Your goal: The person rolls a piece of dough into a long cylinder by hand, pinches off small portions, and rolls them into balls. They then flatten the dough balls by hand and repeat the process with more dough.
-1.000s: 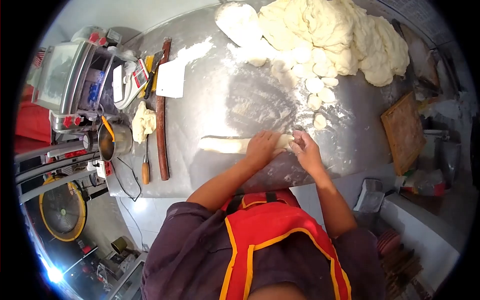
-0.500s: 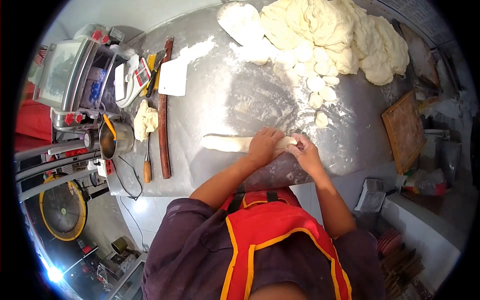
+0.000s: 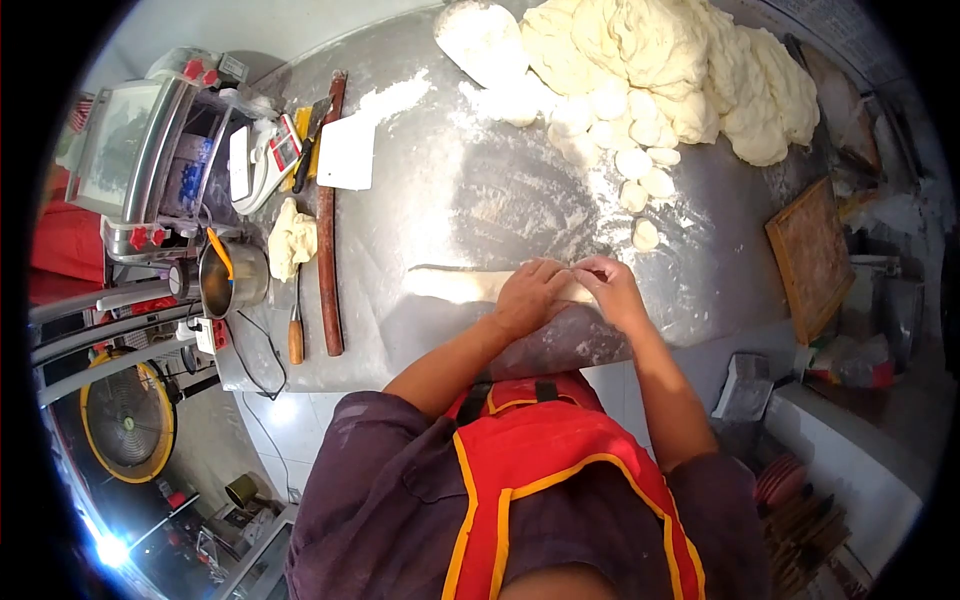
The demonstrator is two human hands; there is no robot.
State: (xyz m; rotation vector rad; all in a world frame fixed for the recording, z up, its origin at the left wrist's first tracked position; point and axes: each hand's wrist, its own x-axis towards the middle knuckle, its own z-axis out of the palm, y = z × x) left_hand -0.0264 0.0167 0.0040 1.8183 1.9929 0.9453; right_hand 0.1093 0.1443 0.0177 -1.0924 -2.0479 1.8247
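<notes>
A long rope of dough (image 3: pixel 455 284) lies crosswise near the front of the floured metal table. My left hand (image 3: pixel 530 298) is closed over its right part. At the rope's right end, my right hand (image 3: pixel 612 290) grips the dough, thumb and fingers drawn together close to the left fingertips. Both hands cover much of that end. Beyond them lie several small round dough pieces (image 3: pixel 646 235), spread toward a large mound of dough (image 3: pixel 625 50) at the back.
To the left are a long brown rolling pin (image 3: pixel 328 230), a white scraper (image 3: pixel 346 154), a kitchen scale (image 3: pixel 268 165), a dough lump (image 3: pixel 292 240), a wooden-handled tool (image 3: pixel 296 340) and a metal pot (image 3: pixel 232 280). A wooden board (image 3: pixel 810 260) stands at the right edge.
My right hand has shifted slightly up and inward, closer to my left hand, covering more of the dough end. The rope stays in nearly the same place.
</notes>
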